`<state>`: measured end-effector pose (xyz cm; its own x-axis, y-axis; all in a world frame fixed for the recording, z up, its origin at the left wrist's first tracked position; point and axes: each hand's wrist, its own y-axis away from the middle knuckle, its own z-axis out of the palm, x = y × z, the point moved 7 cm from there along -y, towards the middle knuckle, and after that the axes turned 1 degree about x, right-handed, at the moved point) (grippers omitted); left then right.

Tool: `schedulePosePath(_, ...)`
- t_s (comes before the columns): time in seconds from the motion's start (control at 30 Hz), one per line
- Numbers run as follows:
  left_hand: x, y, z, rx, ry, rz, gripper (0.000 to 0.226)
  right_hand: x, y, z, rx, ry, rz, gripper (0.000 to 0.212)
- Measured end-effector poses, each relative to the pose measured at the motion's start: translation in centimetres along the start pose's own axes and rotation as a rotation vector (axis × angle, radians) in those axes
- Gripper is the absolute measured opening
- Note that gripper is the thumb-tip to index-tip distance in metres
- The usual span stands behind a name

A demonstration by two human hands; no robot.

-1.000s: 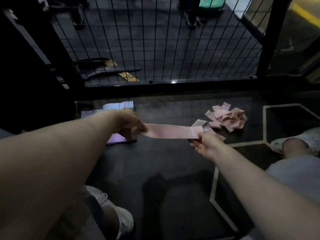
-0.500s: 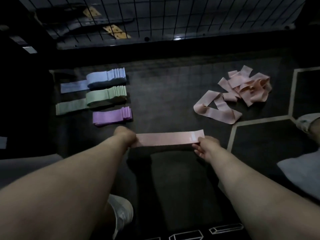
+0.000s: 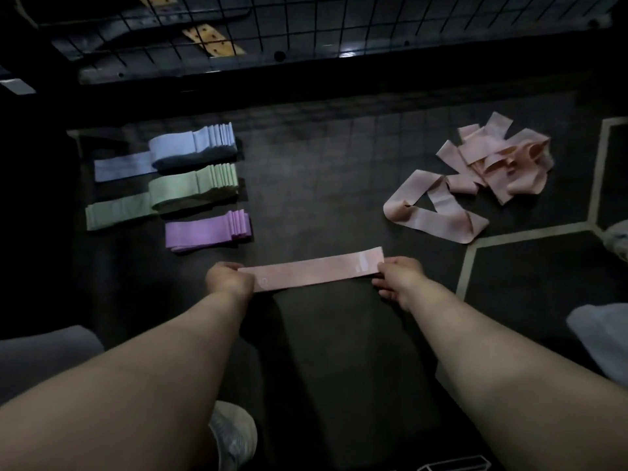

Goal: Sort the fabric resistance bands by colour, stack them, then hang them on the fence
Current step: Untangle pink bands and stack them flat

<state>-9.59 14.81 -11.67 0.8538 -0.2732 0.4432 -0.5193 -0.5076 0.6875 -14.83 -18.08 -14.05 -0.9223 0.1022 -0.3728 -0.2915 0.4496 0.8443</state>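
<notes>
A flat pink band (image 3: 314, 271) is stretched between my hands low over the dark floor mat. My left hand (image 3: 228, 279) pinches its left end, and my right hand (image 3: 398, 276) pinches its right end. To the left lie three tidy stacks: blue bands (image 3: 190, 147) farthest, green bands (image 3: 190, 186) in the middle, purple bands (image 3: 207, 229) nearest. A loose heap of pink bands (image 3: 499, 164) lies at the right, with one pink band (image 3: 431, 212) trailing out toward me. The wire fence (image 3: 306, 25) runs across the top.
The dark floor mat (image 3: 323, 158) has pale lines (image 3: 523, 231) at the right. My shoe (image 3: 234, 433) shows at the bottom between my arms. A pale-clothed leg (image 3: 601, 338) sits at the right edge. Yellow plates (image 3: 210, 42) lie behind the fence.
My view has tilted down from the fence to the floor. The pink band has come down and toward me, below the purple stack, still held taut at both ends.
</notes>
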Motion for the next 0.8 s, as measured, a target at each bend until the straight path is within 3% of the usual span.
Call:
schedulePosePath(0.1,-0.7,-0.7,0.0,0.023,-0.048,-0.009,0.025,-1.2,-1.0,-0.9,0.069,0.273,-0.131,0.013)
schedulePosePath(0.17,-0.8,-0.9,0.0,0.029,-0.112,-0.012,0.034,-3.2,-1.3,-2.0,0.162,0.46,-0.235,0.028)
schedulePosePath(0.23,-0.5,-0.8,-0.2,0.059,-0.212,-0.026,0.042,-5.4,-1.2,-2.5,0.203,0.511,-0.335,0.039)
schedulePosePath(0.37,0.9,0.2,-0.4,0.121,-0.388,0.05,0.052,-8.8,-1.3,-2.0,0.127,0.523,-0.423,0.049)
schedulePosePath(0.53,3.5,2.2,1.2,0.085,-0.413,0.252,0.054,-9.9,-2.4,-2.0,0.045,0.268,-0.316,0.048)
schedulePosePath(0.7,6.7,4.3,2.6,0.023,-0.392,0.351,0.051,-10.6,1.1,-7.2,0.403,-0.067,-0.386,0.026)
schedulePosePath(0.8,9.9,6.5,3.4,-0.086,-0.308,0.417,0.046,-12.8,5.2,-9.6,0.44,-0.086,-0.547,0.018)
